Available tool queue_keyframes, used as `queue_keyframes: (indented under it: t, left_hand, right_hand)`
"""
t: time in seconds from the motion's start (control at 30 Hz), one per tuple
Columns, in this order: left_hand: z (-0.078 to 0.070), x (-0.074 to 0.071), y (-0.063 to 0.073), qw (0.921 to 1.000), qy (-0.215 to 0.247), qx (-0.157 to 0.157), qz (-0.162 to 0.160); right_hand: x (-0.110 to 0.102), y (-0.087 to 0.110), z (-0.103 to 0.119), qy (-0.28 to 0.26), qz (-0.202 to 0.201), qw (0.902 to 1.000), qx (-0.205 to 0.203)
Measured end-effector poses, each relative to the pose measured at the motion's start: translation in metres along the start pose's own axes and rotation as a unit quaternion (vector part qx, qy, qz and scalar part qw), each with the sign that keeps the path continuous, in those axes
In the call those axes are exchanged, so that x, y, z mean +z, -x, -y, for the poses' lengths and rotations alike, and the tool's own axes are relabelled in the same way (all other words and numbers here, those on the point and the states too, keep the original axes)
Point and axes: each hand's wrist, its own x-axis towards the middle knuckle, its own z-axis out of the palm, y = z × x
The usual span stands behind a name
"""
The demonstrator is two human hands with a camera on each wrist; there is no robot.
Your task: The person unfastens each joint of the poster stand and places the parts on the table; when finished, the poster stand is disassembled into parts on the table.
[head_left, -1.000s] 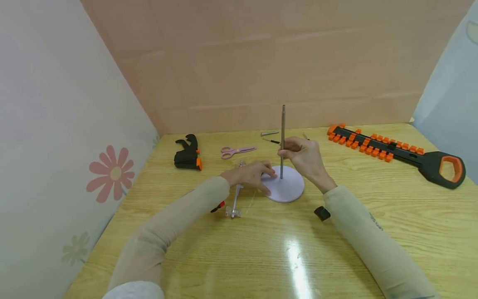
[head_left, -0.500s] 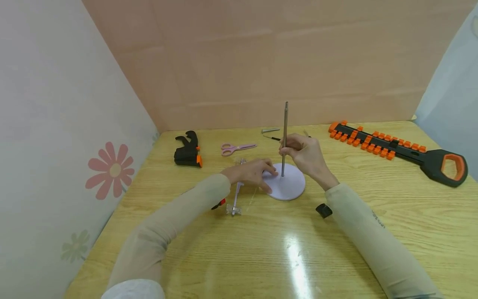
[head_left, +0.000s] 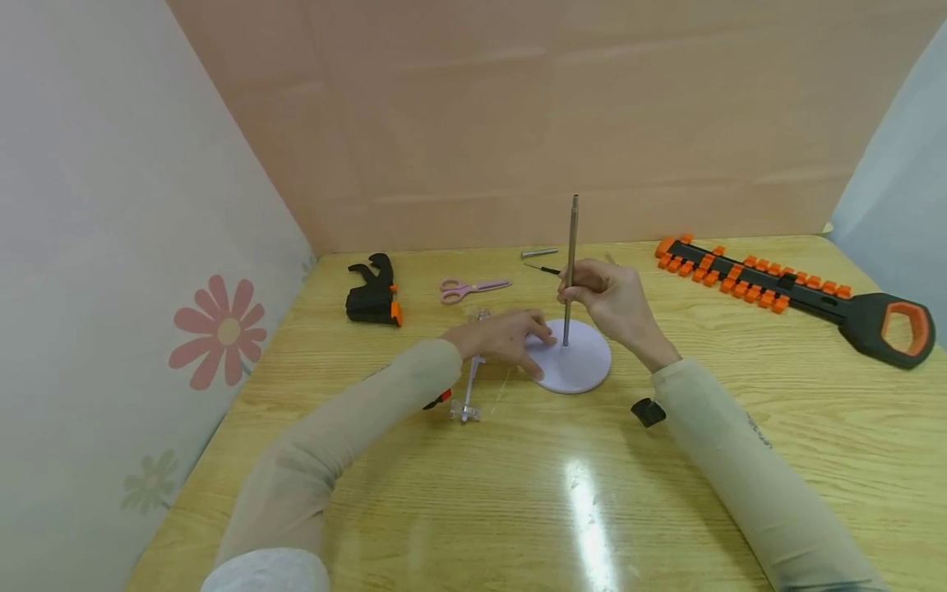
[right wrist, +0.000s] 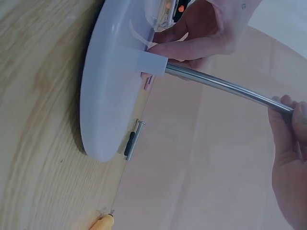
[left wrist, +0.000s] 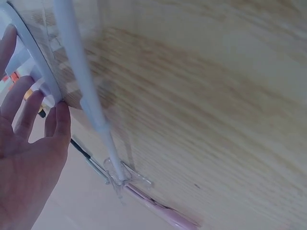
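1. Little has moved since the earlier frame: the scene sits slightly higher in the head view, probably from a camera shift, and the metal rod (head_left: 573, 238) leans a touch further right.
2. The rod stands nearly upright on the round base (head_left: 580, 370), its long axis rising from the collar (right wrist: 152, 63), where its lower end sits; how deep it goes is hidden.
3. The right hand (head_left: 610, 298) pinches the rod well above the collar, thumb against fingers. The left hand (head_left: 506, 335) is nearer the collar, its fingers spread, loosely bent and touching the base without closing round it.
4. The base lies flat on the tabletop (head_left: 481, 493), between the hands, right of a white bar with clear end pieces (head_left: 470, 386).
5. The rod is slim, shiny and silvery, narrowing at the top; the base is a smooth, pale lilac disc.
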Motion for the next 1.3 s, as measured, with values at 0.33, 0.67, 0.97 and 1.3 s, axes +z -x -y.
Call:
queue_keyframes:
  t: [0.33, 0.67, 0.97, 1.3]
  left_hand:
    - [-0.003, -0.001, 0.001, 1.0, 0.009, 0.003, 0.002]
    - [-0.004, -0.001, -0.001, 0.9999, 0.004, -0.009, 0.011]
    - [-0.003, -0.001, -0.005, 0.9999, -0.005, -0.005, 0.007]
    - [-0.002, 0.0, -0.006, 1.0, -0.004, -0.006, -0.001]
  right_hand:
    - [-0.003, 0.001, -0.002, -0.017, 0.022, 0.9994, 0.019]
    - [-0.008, 0.0, -0.006, -0.045, 0.042, 0.998, 0.013]
    - [-0.004, 0.0, -0.002, -0.006, -0.009, 0.9997, 0.021]
    - [0.003, 0.002, 0.004, 0.042, -0.061, 0.9972, -0.007]
